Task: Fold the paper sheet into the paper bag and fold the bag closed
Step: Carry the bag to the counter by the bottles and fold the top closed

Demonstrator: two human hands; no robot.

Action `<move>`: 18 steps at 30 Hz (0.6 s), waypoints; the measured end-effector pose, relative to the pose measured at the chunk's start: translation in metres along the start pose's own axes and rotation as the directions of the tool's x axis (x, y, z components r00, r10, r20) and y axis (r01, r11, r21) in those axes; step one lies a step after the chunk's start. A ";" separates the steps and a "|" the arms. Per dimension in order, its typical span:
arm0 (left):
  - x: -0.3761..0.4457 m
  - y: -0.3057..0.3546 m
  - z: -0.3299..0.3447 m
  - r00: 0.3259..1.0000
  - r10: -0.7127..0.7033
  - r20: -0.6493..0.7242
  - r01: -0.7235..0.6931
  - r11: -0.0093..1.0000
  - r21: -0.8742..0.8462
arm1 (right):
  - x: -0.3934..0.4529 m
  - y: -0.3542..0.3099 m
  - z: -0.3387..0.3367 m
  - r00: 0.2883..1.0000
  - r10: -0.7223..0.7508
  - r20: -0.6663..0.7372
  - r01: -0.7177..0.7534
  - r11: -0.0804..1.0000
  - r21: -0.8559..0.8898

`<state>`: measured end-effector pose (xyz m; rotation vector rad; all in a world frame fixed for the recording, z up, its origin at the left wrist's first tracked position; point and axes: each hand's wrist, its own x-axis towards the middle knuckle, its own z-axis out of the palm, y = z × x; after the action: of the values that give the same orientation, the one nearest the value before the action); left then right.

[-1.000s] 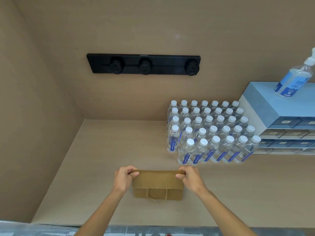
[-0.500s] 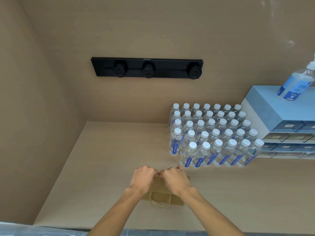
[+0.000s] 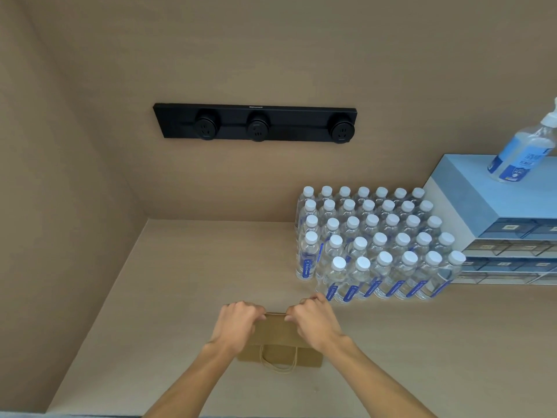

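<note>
The desk (image 3: 187, 267) is being taken up along its right side by a block of water bottles (image 3: 373, 245) and a drawer cabinet (image 3: 497, 224), while the paper bag (image 3: 278, 336) is being kept flat near the front edge, about midway along it and just clear of the nearest bottles. The bag is being shown as plain brown kraft, lying flat, with its upper part folded over toward the front so that a straight crease is forming the far edge; a twisted paper handle (image 3: 278, 362) is looping out over the lower panel. The paper sheet cannot be seen, and it is presumably inside already.

The crease is being pinched by both hands. The left hand (image 3: 238, 322) is being curled closed over the left part of the fold, and the right hand (image 3: 313, 321) is being curled closed over the right part, with a short stretch of the fold left bare between them.

The closing fold is judged to be under way. It is best done by the fold being pressed flat against the desk and the fingers being drawn outward toward the corners, so that the crease is kept straight.
</note>
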<state>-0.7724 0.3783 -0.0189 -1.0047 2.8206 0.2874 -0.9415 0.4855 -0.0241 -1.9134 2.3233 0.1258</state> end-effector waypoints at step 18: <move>-0.002 -0.018 0.003 0.991 0.015 -0.133 -0.044 0.974 -0.220 | -0.003 0.025 0.001 1.000 0.016 0.018 -0.015 0.999 -0.033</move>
<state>-0.7592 0.3659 -0.0241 -1.0599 2.9739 0.5731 -0.9649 0.4937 -0.0247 -1.9014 2.3390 0.1835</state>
